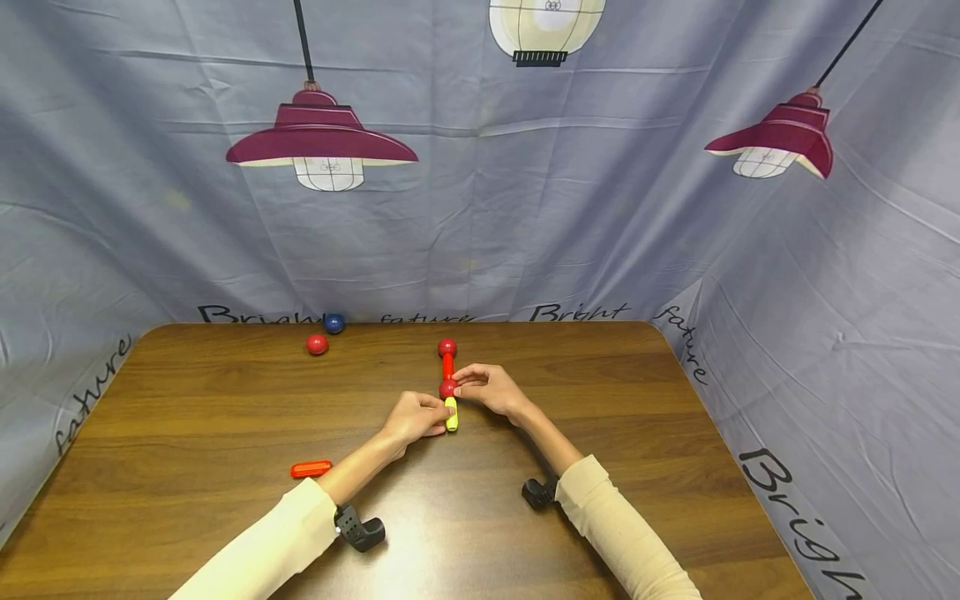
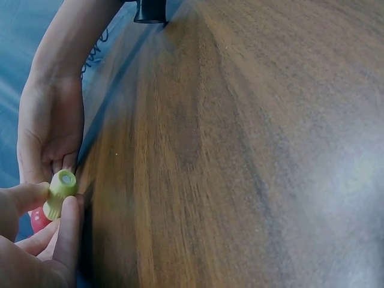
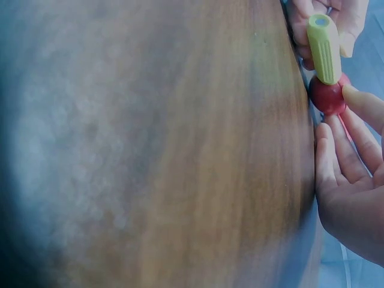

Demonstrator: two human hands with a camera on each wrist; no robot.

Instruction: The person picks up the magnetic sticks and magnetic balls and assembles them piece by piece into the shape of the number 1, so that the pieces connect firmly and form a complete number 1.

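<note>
"Orange rod (image 1: pixel 311 469), lower left of the frame: which way does it point?"

"Nearly crosswise. Rightward, below centre, the left hand (image 1: pixel 412 417) pinches the yellow rod (image 1: pixel 452 422) in its grip; the rod's long axis runs up the frame, upper end meeting a red ball (image 1: pixel 447 388)."

"And the right hand (image 1: pixel 491 390)?"

"Its grip holds that ball."

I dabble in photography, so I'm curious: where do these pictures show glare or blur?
Head view: mostly crisp, with pale glare on the wooden table, low centre; left wrist view: bluish, with whitish glare on the table towards the right edge; right wrist view: hazy, the table's left side blurred, the yellow rod and red ball clearer.
</note>
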